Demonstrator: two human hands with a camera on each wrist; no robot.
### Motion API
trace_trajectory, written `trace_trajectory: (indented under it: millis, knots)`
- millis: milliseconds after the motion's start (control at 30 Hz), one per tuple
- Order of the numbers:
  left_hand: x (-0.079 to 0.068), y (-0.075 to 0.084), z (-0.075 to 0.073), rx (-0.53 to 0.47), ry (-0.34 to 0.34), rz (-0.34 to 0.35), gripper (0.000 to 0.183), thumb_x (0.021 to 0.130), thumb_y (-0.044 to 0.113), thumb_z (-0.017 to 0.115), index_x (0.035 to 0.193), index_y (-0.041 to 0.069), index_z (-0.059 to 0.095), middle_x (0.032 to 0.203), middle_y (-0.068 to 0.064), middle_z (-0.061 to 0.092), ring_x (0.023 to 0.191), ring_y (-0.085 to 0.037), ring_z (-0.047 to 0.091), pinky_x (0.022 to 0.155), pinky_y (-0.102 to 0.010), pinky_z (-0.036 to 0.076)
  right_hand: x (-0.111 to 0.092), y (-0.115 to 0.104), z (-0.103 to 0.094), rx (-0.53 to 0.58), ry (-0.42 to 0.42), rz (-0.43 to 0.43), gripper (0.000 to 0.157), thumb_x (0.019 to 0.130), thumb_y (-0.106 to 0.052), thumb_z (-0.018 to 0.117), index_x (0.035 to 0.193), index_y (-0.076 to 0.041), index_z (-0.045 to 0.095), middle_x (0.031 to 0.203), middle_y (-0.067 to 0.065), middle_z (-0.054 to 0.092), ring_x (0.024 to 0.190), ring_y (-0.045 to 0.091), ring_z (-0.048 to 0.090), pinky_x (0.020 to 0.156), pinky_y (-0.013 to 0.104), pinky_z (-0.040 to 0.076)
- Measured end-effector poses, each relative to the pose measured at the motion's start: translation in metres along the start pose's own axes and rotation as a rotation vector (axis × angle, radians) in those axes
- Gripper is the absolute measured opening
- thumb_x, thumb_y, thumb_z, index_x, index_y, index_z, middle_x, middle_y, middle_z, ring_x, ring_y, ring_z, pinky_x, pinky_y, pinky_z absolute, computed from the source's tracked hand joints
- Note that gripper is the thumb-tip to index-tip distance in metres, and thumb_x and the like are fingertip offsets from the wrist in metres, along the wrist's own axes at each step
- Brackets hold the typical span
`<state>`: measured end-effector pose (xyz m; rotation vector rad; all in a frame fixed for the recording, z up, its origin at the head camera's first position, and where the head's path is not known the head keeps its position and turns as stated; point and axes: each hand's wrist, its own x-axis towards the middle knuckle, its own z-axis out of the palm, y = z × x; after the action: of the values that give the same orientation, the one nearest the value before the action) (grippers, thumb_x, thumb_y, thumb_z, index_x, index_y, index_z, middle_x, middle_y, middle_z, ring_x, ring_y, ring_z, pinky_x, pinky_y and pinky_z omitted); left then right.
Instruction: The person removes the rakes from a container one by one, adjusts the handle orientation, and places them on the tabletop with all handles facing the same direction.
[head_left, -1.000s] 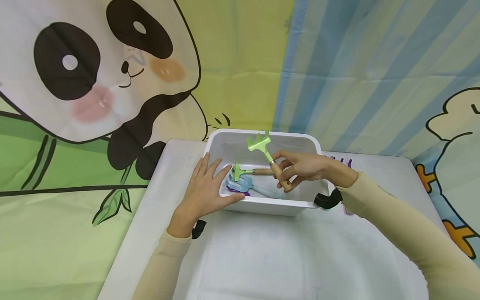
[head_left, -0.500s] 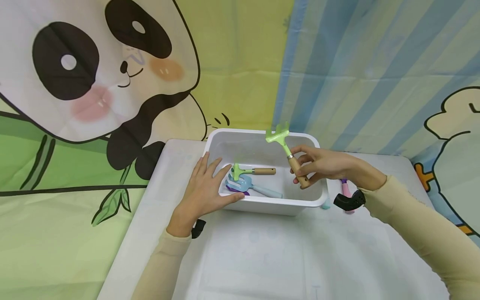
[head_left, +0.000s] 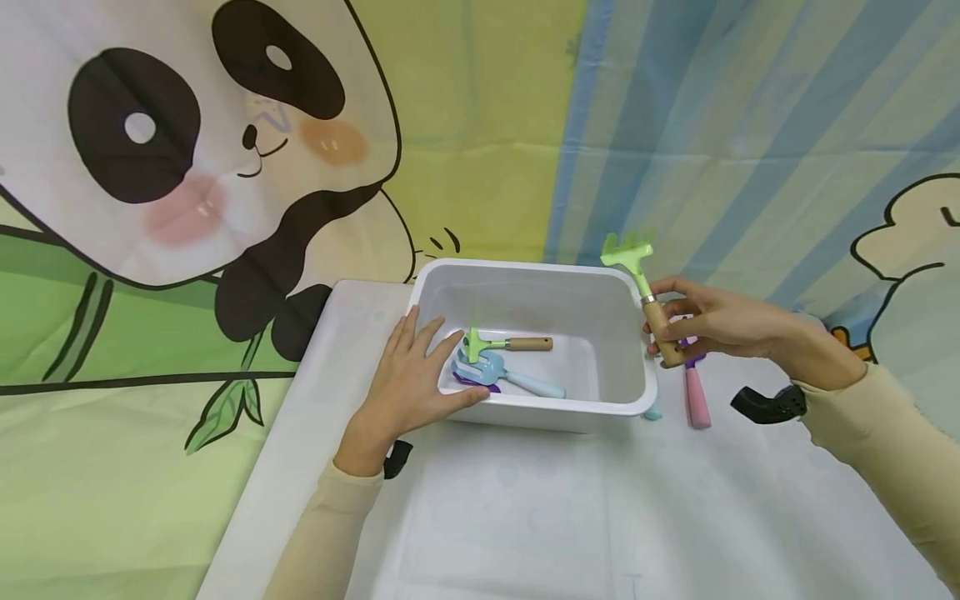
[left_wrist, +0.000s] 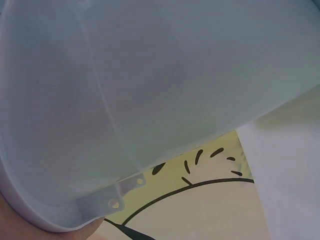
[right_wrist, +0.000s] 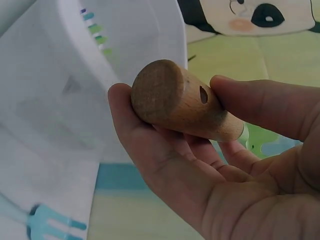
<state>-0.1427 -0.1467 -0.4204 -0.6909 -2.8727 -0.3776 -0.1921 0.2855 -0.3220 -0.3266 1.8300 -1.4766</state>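
My right hand (head_left: 738,325) pinches the wooden handle of a small green hand rake (head_left: 658,327) just past the right end of a white plastic bin (head_left: 525,275). The rake's tines point up and away. In the right wrist view, thumb and fingers close round the handle (right_wrist: 165,95), its butt end facing the camera. My left hand (head_left: 411,379) rests with spread fingers on the bin's left corner, thumb along the near rim. Inside the bin lie another green rake with a wooden handle (head_left: 528,343), a light blue fork (head_left: 534,384) and a partly covered purple piece (head_left: 491,387).
Right of the bin, a pink-handled tool (head_left: 697,400) with a purple head lies on the white table (head_left: 525,517). A light blue fork (right_wrist: 52,220) shows beside the bin in the right wrist view. Behind the table hangs a cartoon panda backdrop (head_left: 480,125).
My right hand has carried the green rake rightward, from over the bin to beyond its right rim. The pink-handled tool has come into fuller view. My left hand has stayed in place.
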Motion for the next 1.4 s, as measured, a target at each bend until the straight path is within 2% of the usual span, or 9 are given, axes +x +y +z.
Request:
trace_trajectory:
  millis: [133,300,467,633,900,1100,1233,1400]
  knots:
    - [0.0,0.001,0.0,-0.006,-0.007,-0.001,0.101,0.079,0.089,0.043,0.145,0.014,0.054,0.154,-0.017,0.039,0.15,-0.043,0.006,0.12,-0.05,0.001,-0.016,0.014,-0.015,0.001,0.03,-0.021,0.047,0.103,0.0,0.052,0.141,-0.013,0.028,0.123,0.036,0.037,0.103,0.039,0.066,0.084,0.058,0.055]
    - [0.0,0.001,0.0,-0.007,0.002,0.004,0.1,0.079,0.088,0.044,0.145,0.014,0.054,0.154,-0.018,0.04,0.149,-0.044,0.007,0.12,-0.052,0.004,-0.033,0.038,-0.034,-0.01,0.091,-0.03,0.044,0.104,0.0,0.048,0.139,-0.017,0.028,0.118,0.029,0.043,0.1,0.036,0.066,0.085,0.058,0.054]
    - [0.0,0.001,0.0,-0.003,0.016,0.006,0.099,0.079,0.087,0.045,0.145,0.015,0.054,0.153,-0.018,0.041,0.149,-0.044,0.009,0.12,-0.052,0.004,-0.046,0.066,-0.054,0.023,0.179,0.025,0.046,0.104,0.001,0.048,0.138,-0.021,0.027,0.116,0.023,0.048,0.102,0.036,0.067,0.085,0.058,0.054]
    - [0.0,0.001,-0.001,0.0,0.012,0.008,0.099,0.079,0.087,0.045,0.145,0.014,0.055,0.153,-0.018,0.041,0.149,-0.044,0.008,0.12,-0.052,0.003,-0.055,0.097,-0.069,0.061,0.244,0.075,0.047,0.104,0.0,0.049,0.138,-0.02,0.023,0.117,0.02,0.053,0.104,0.034,0.067,0.085,0.058,0.054]
    - [-0.001,0.001,0.0,0.013,0.0,0.0,0.099,0.079,0.087,0.044,0.145,0.015,0.054,0.153,-0.018,0.041,0.149,-0.044,0.009,0.119,-0.054,0.006,-0.062,0.139,-0.083,0.142,0.294,0.146,0.055,0.103,-0.002,0.051,0.142,-0.011,0.013,0.116,0.016,0.057,0.103,0.033,0.068,0.09,0.062,0.049]
    - [-0.001,0.002,-0.001,0.019,-0.002,0.001,0.098,0.079,0.086,0.046,0.145,0.014,0.054,0.152,-0.018,0.042,0.149,-0.045,0.01,0.119,-0.055,0.008,-0.061,0.163,-0.088,0.204,0.312,0.193,0.065,0.103,-0.002,0.052,0.147,-0.005,0.005,0.115,0.015,0.06,0.107,0.037,0.066,0.093,0.064,0.046]
    - [-0.001,0.002,-0.001,0.017,-0.007,-0.004,0.098,0.079,0.087,0.046,0.146,0.015,0.054,0.153,-0.018,0.042,0.149,-0.044,0.008,0.12,-0.054,0.005,-0.059,0.177,-0.094,0.247,0.333,0.247,0.073,0.104,-0.004,0.052,0.152,-0.004,-0.003,0.121,0.021,0.055,0.109,0.038,0.064,0.096,0.064,0.044]
    - [-0.001,0.002,-0.001,0.015,-0.004,-0.001,0.098,0.079,0.087,0.046,0.145,0.015,0.054,0.152,-0.017,0.042,0.149,-0.044,0.008,0.12,-0.053,0.004,-0.057,0.193,-0.099,0.295,0.349,0.285,0.076,0.105,-0.007,0.05,0.154,-0.004,-0.008,0.13,0.03,0.042,0.111,0.037,0.063,0.098,0.063,0.042]
